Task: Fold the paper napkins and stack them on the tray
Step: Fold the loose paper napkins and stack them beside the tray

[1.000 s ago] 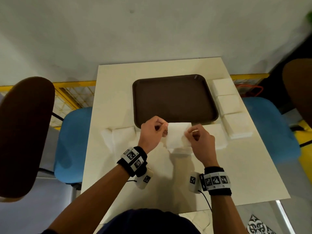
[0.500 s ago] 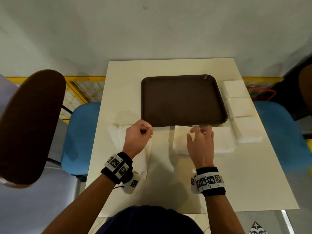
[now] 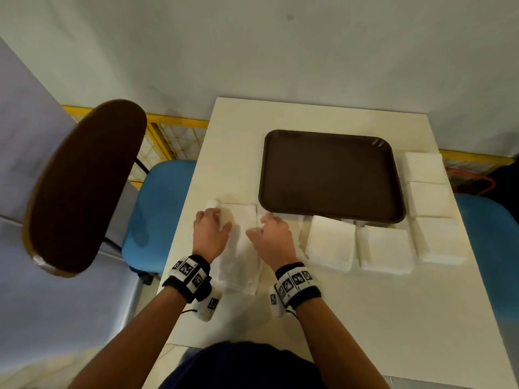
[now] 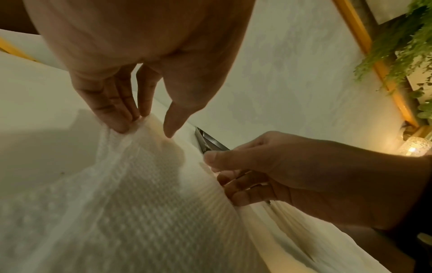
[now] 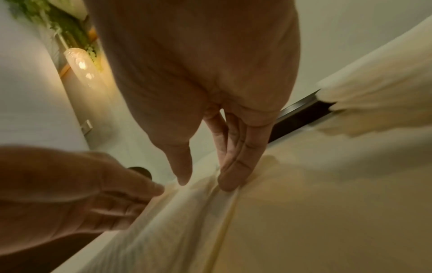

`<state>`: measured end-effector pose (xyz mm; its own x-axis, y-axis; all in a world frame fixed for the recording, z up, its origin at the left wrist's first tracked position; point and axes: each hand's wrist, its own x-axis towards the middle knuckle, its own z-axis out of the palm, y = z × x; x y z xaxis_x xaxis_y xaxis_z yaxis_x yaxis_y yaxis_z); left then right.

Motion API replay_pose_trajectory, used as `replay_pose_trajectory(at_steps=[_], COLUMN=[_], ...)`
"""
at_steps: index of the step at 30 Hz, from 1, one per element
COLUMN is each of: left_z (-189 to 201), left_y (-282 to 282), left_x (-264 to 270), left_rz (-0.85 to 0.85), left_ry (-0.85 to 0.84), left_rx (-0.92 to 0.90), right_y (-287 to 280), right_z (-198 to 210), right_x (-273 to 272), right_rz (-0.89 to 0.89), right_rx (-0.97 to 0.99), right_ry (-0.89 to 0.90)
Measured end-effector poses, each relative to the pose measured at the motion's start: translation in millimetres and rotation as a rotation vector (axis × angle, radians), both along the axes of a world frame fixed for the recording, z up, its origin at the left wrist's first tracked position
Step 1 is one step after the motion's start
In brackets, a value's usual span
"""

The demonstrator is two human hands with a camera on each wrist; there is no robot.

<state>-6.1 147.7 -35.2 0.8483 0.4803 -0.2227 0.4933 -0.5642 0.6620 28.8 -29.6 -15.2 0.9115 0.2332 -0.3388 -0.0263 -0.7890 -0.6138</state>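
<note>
A flat white napkin (image 3: 238, 256) tops a small pile at the table's front left, just left of the dark brown tray (image 3: 331, 175), which holds nothing. My left hand (image 3: 220, 220) pinches the napkin's far left edge; in the left wrist view the paper (image 4: 140, 194) bunches up at the fingertips (image 4: 126, 127). My right hand (image 3: 258, 226) pinches the far right edge, thumb opposite fingers (image 5: 230, 184). Two folded napkins (image 3: 330, 242) (image 3: 386, 251) lie in front of the tray.
Three more folded napkin squares (image 3: 431, 199) run along the table's right edge beside the tray. A small paper ball (image 3: 212, 204) lies just beyond the pile. Blue chairs stand at both sides, with a dark chair back (image 3: 81, 186) at left.
The folded napkin that both hands held was set down in front of the tray. Both hands then moved left and took hold of the napkin on the left pile.
</note>
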Motion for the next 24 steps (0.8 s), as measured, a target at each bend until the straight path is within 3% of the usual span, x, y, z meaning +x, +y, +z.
replay_pose_trajectory(at_steps=[9, 13, 17, 24], left_z=[11, 24, 44, 76], left_y=[-2, -2, 1, -3], left_x=[-5, -10, -18, -18], left_rz=[-0.003, -0.064, -0.171, -0.126], left_ry=[-0.125, -0.179, -0.220, -0.326], left_rx=[-0.039, -0.167, -0.394, -0.601], right_y=[11, 5, -5, -20], right_z=[-14, -14, -7, 18], right_x=[0, -3, -4, -1], right_rz=[-0.022, -0.061, -0.124, 0.055], right_rx=[-0.017, 0.068, 0.281, 0.414], right_ry=[-0.015, -0.002, 0.006, -0.017])
